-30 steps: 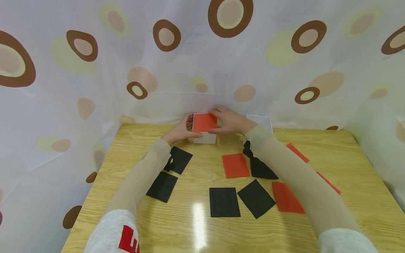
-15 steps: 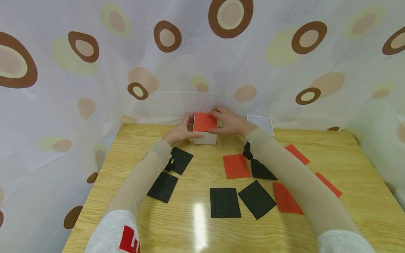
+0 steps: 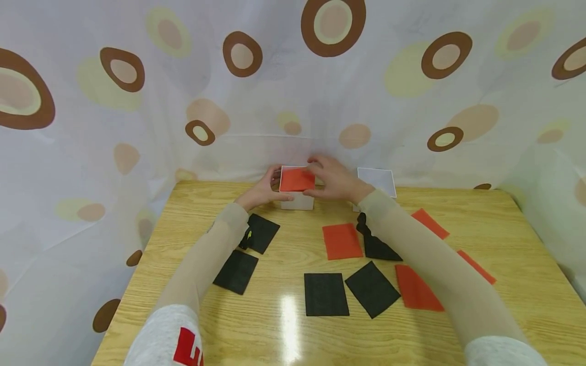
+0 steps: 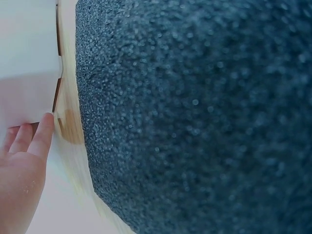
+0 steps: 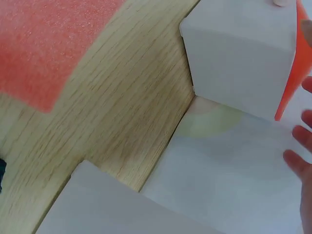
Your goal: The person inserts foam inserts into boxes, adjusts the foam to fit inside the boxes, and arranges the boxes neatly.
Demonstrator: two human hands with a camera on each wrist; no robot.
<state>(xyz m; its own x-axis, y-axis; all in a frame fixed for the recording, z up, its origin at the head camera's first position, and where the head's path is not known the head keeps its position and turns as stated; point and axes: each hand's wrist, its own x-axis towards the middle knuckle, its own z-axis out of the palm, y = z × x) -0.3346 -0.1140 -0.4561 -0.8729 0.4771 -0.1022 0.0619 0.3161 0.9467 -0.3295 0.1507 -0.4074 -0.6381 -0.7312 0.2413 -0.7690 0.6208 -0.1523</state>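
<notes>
At the back of the table a white box point(image 3: 297, 202) stands with a red square sheet point(image 3: 296, 179) over its top; a strip of white shows along the far rim. My left hand point(image 3: 264, 189) holds the box from its left side, thumb along the front and fingers behind. Fingertips of that hand press the white wall in the left wrist view. My right hand point(image 3: 333, 178) is by the box's right side, fingers spread, with the index finger overlapping the sheet's right part. In the right wrist view its fingers point(image 5: 303, 136) stand apart from the sheet's red edge point(image 5: 291, 83).
A second white box point(image 3: 376, 179) stands behind my right forearm. Black squares point(image 3: 326, 295) lie on the wooden table point(image 3: 274, 325) at left and centre, red squares point(image 3: 342, 241) at centre and right. A patterned cloth point(image 3: 274, 101) hangs behind. A dark grainy surface point(image 4: 195, 117) fills most of the left wrist view.
My right hand's fingers have lifted and spread away from the red sheet's right edge. The sheet's far edge sits slightly lower, showing the box's white rim. The left hand keeps its place.
</notes>
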